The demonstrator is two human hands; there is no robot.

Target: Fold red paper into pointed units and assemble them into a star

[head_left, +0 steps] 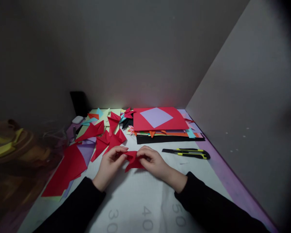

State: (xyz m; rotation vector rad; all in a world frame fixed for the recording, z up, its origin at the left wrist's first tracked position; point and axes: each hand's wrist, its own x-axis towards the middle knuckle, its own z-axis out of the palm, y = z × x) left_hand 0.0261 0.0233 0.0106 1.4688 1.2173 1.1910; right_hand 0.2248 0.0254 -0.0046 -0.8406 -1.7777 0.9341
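One grip on each side, the left hand (pixel 111 163) and the right hand (pixel 156 163) pinch opposite ends of a red fold (pixel 134 158), thumbs closed against fingertips, above the middle of a numbered tabletop (pixel 131 197). Holding both ends likely keeps the paper taut and its creases under control. The fold is small and matte, with a pointed corner jutting toward the wearer on the left and a shaded crease near its center; the fingers hide the ends, and whether it touches the surface cannot be told. Just beyond the left hand lie red pieces (pixel 115 139), and past the right hand a cutter (pixel 194 153), apparently set aside within reach. Loose sheets (pixel 68 168) lie at far left; at the back, a lavender square (pixel 156 117) tops a stack, perhaps to leave the front free for handwork.
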